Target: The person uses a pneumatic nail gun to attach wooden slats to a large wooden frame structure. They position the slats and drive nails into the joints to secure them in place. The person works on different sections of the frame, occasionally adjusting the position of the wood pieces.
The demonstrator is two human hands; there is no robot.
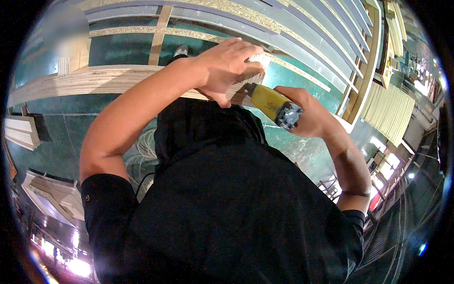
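A long pale bundle of layered wooden strips (113,79) runs from the left to the middle in front of me. My left hand (227,68) reaches over its right end, thumb on the near side and fingers on the far side, gripping it. In my right hand (309,113) is a yellow nail gun (268,100) with a dark metal cap. Its dark nose points left, at or very close to the bundle's near face, just under my left palm. My right fingers wrap round the tool's handle, which is mostly hidden.
Beyond the bundle lie long grey and particleboard strips (302,42), with a wooden crosspiece (161,35). A shoe (180,51) shows behind the bundle. Stacked pale boards (388,111) stand at right. Coiled hose (147,144) lies on the green floor, near wooden panels (52,194) at left.
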